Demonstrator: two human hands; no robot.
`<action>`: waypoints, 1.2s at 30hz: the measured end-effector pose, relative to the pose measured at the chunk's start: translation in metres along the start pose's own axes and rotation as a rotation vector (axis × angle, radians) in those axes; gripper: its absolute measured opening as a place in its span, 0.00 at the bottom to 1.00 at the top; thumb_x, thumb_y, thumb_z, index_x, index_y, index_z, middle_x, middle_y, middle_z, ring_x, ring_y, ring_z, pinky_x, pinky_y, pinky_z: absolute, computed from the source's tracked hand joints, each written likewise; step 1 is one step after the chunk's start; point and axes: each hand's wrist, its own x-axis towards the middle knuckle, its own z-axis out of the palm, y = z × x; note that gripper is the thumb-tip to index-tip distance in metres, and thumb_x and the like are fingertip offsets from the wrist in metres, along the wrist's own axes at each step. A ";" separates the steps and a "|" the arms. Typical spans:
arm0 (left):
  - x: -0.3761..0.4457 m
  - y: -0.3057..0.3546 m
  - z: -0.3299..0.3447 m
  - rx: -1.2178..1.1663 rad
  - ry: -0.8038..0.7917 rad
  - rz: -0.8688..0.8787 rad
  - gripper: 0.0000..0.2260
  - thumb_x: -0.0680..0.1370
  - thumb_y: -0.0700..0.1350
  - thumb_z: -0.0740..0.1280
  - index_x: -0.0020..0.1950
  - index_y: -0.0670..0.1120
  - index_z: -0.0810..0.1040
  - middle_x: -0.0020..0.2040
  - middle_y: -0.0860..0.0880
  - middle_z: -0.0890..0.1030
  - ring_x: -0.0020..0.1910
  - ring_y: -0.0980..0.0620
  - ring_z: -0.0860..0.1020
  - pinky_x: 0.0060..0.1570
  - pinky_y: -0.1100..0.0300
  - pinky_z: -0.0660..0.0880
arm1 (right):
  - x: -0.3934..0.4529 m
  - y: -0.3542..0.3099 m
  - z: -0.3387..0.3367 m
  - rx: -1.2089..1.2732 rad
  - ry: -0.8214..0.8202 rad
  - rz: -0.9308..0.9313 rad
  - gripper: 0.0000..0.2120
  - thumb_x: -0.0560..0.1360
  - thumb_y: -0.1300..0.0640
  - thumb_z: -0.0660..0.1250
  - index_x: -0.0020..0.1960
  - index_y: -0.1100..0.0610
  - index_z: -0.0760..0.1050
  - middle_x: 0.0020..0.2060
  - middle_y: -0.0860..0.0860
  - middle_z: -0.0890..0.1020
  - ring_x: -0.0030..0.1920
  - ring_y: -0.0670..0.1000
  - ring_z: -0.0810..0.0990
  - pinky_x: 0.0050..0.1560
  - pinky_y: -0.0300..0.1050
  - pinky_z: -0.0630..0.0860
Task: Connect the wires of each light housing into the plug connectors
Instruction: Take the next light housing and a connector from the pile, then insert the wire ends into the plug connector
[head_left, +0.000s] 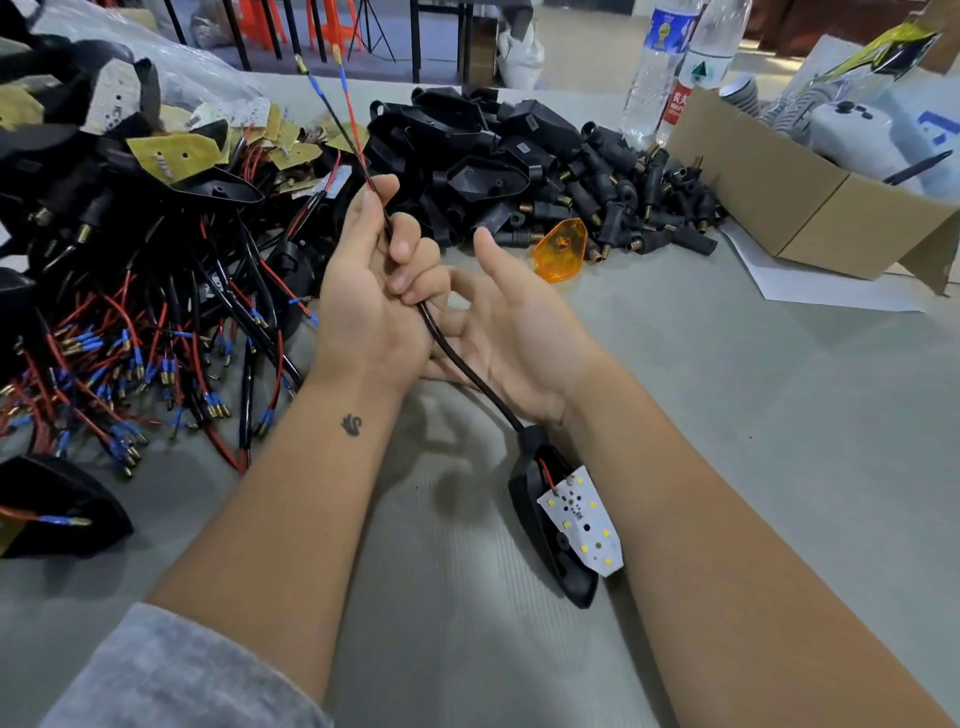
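At far left lies a tangled heap of finished light housings (171, 176), their red and black leads ending in blue-sleeved brass terminals. Next, the left hand (363, 291) has its fingers curled round the black sheathed cable (457, 358) of one housing, gripping it where the sheath gives way to two thin wires (343, 104). Those wires, one red and one black, stand up and away from the person, leaning slightly left, with their brass tips free in the air above the heap. The cable's long axis runs from that grip down and to the right, across the right hand (514, 332), which lies palm up with relaxed, straight fingers and holds nothing, to the light housing (556, 525) lying on the table near the right forearm, its white LED board uppermost.

The pile of black plug connectors (613, 192) lies beyond both hands and to the right, so the free right hand is the nearer one to fetch a connector, I judge. How the wires leave the sheath is hidden inside the left fist, and the single connectors' openings are too small to make out
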 end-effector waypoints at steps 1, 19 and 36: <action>0.000 0.000 0.000 0.018 -0.016 0.000 0.11 0.85 0.47 0.52 0.48 0.47 0.71 0.27 0.53 0.65 0.22 0.60 0.58 0.21 0.69 0.57 | 0.000 0.001 0.000 0.021 -0.023 0.015 0.28 0.82 0.38 0.47 0.52 0.60 0.73 0.42 0.58 0.78 0.43 0.54 0.80 0.56 0.56 0.76; 0.010 -0.024 -0.015 0.786 0.207 0.062 0.13 0.82 0.34 0.54 0.46 0.45 0.75 0.40 0.49 0.79 0.25 0.60 0.67 0.24 0.69 0.65 | 0.002 -0.028 -0.070 -0.528 1.156 -0.340 0.10 0.74 0.62 0.60 0.45 0.51 0.78 0.39 0.46 0.80 0.38 0.47 0.76 0.34 0.41 0.72; 0.013 -0.029 -0.022 0.923 0.163 0.082 0.10 0.82 0.37 0.60 0.44 0.47 0.76 0.35 0.52 0.73 0.24 0.60 0.64 0.23 0.70 0.62 | 0.028 -0.034 -0.115 -1.320 1.164 -0.133 0.11 0.75 0.59 0.62 0.57 0.53 0.73 0.55 0.56 0.78 0.54 0.60 0.75 0.43 0.46 0.68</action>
